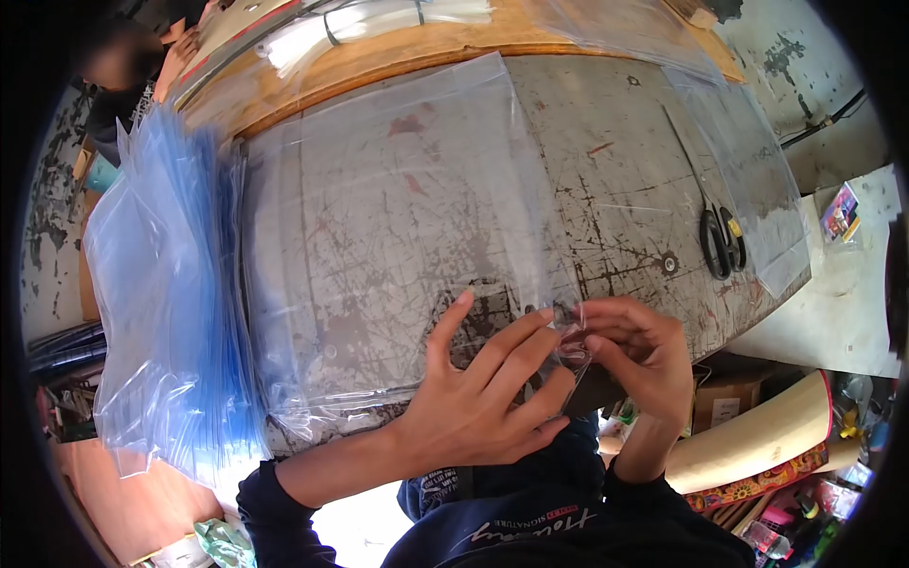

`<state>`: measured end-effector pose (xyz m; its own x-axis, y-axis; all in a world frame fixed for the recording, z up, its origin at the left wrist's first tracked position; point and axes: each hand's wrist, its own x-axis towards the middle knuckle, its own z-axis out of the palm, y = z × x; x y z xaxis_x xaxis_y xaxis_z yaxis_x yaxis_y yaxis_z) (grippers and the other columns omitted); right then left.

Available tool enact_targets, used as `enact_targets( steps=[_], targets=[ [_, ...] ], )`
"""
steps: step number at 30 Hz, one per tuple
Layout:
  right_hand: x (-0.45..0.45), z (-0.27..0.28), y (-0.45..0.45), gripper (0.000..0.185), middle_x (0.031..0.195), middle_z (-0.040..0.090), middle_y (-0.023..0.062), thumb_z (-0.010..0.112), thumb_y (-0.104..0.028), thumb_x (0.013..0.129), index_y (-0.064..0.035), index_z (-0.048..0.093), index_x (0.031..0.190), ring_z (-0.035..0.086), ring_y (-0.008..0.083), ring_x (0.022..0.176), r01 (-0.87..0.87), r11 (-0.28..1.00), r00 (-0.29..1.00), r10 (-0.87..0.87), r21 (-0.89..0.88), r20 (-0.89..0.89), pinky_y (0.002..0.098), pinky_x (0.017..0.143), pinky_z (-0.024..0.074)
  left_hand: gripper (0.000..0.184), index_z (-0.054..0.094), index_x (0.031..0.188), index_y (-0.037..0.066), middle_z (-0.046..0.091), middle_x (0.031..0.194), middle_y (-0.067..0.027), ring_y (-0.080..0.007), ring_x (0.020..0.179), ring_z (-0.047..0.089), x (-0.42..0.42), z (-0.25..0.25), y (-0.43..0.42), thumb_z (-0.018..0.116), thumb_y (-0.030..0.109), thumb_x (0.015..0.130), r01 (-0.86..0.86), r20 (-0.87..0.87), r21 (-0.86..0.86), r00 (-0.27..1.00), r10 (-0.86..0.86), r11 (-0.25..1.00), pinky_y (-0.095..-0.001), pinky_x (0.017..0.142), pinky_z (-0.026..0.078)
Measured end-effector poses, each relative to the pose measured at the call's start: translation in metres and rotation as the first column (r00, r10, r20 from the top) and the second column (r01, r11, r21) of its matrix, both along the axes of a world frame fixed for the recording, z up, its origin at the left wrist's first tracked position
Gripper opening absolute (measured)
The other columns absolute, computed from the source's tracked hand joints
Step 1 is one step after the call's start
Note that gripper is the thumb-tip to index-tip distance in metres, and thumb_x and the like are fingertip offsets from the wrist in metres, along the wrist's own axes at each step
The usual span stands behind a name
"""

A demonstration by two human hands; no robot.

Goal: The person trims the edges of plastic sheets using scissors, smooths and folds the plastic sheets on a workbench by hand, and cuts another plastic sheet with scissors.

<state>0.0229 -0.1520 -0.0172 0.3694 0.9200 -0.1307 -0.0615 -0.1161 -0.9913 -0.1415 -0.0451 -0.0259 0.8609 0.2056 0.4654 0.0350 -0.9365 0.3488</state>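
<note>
A large clear plastic sheet lies flat on the scratched grey table. My left hand rests on its lower right part with the fingers spread. Just to the right, my right hand pinches the sheet's bunched edge between thumb and fingers, close to the left fingertips. At the left edge of the table stands a thick stack of bluish clear plastic sheets. Black-handled scissors lie on the right of the table, beside another clear plastic sheet.
A wooden ledge holding white plastic strips runs along the far side. Another person is at the upper left. At the lower right are a cream roll and a white surface.
</note>
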Motion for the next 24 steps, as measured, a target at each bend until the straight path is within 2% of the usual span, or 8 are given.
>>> enact_targets(
  steps=[3, 6, 11, 17, 24],
  targets=[
    [0.002, 0.0007, 0.0002, 0.028, 0.097, 0.063, 0.0144, 0.054, 0.01, 0.082, 0.0058, 0.053, 0.11, 0.062, 0.0174, 0.092, -0.006, 1.0, 1.0, 0.006, -0.014, -0.003, 0.0259, 0.079, 0.0505, 0.048, 0.054, 0.097, 0.016, 0.05, 0.106, -0.0074, -0.0229, 0.107, 0.054, 0.0004, -0.0002, 0.0, 0.073, 0.043, 0.063, -0.002, 0.029, 0.003, 1.0, 0.002, 1.0, -0.0613, 0.1, 0.015],
    [0.0044, -0.0003, -0.0001, 0.028, 0.097, 0.063, 0.0137, 0.053, 0.01, 0.082, 0.0059, 0.053, 0.11, 0.062, 0.017, 0.092, -0.009, 0.999, 1.0, 0.01, -0.035, 0.026, 0.0258, 0.08, 0.0503, 0.047, 0.059, 0.101, 0.02, 0.048, 0.105, -0.0074, -0.0223, 0.108, 0.053, 0.0007, 0.0017, -0.0011, 0.071, 0.045, 0.063, -0.021, -0.03, -0.001, 0.999, 0.021, 1.0, -0.06, 0.1, 0.015],
    [0.0037, -0.0015, -0.0014, 0.027, 0.098, 0.063, 0.0131, 0.05, 0.011, 0.083, 0.0059, 0.052, 0.11, 0.061, 0.0161, 0.094, 0.009, 0.998, 1.0, -0.009, -0.061, 0.006, 0.0259, 0.08, 0.0505, 0.045, 0.063, 0.104, 0.025, 0.046, 0.106, -0.0077, -0.0198, 0.11, 0.05, 0.0012, -0.0011, -0.0028, 0.065, 0.048, 0.065, -0.054, -0.052, 0.083, 0.997, 0.058, 0.995, -0.0589, 0.1, 0.017],
    [0.0033, 0.0006, -0.0002, 0.027, 0.097, 0.063, 0.0127, 0.047, 0.011, 0.084, 0.0057, 0.052, 0.11, 0.061, 0.0168, 0.093, -0.017, 0.999, 0.999, 0.018, -0.035, 0.034, 0.0253, 0.079, 0.0511, 0.043, 0.062, 0.106, 0.025, 0.046, 0.105, -0.0075, -0.0178, 0.11, 0.048, 0.002, 0.0001, -0.0027, 0.061, 0.048, 0.07, -0.049, -0.047, 0.098, 0.997, 0.054, 0.994, -0.0588, 0.099, 0.021],
    [-0.0016, 0.0014, -0.0008, 0.028, 0.096, 0.063, 0.012, 0.053, 0.009, 0.082, 0.0049, 0.053, 0.11, 0.062, 0.0163, 0.091, -0.001, 1.0, 0.998, 0.003, -0.02, 0.064, 0.0235, 0.079, 0.0488, 0.045, 0.06, 0.106, 0.021, 0.049, 0.114, -0.0113, -0.0193, 0.112, 0.048, 0.0008, -0.0008, -0.0026, 0.061, 0.046, 0.07, -0.079, -0.045, 0.079, 0.996, 0.083, 0.994, -0.0581, 0.098, 0.024]
  ],
)
